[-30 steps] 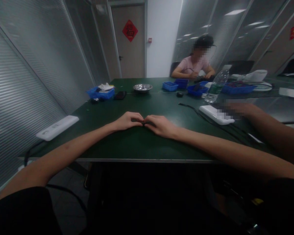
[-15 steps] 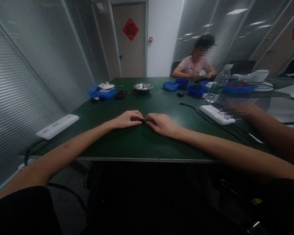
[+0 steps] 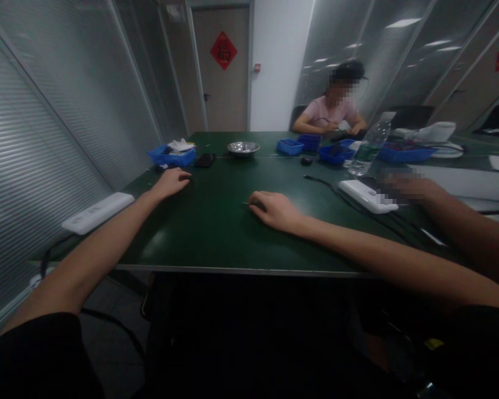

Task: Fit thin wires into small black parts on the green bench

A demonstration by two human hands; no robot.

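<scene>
Pinching one thin, pale piece (image 3: pixel 245 203), the right hand (image 3: pixel 273 210) keeps thumb and fingertips together, the piece poking out to their left. Two white power strips (image 3: pixel 97 213) flank the hands, one left of the left hand (image 3: pixel 170 184), the other right of the right. One blue basket (image 3: pixel 183 159) lies just beyond the left hand, one dark slab (image 3: pixel 207 160) ahead of its fingertips, and one metal bowl (image 3: pixel 243 149) beyond the right hand. The left forearm stretches forward across the green table (image 3: pixel 216 238), hand back-up, fingers curled, well apart from the right; whether they grip anything, I cannot tell. The right forearm slants in low.
</scene>
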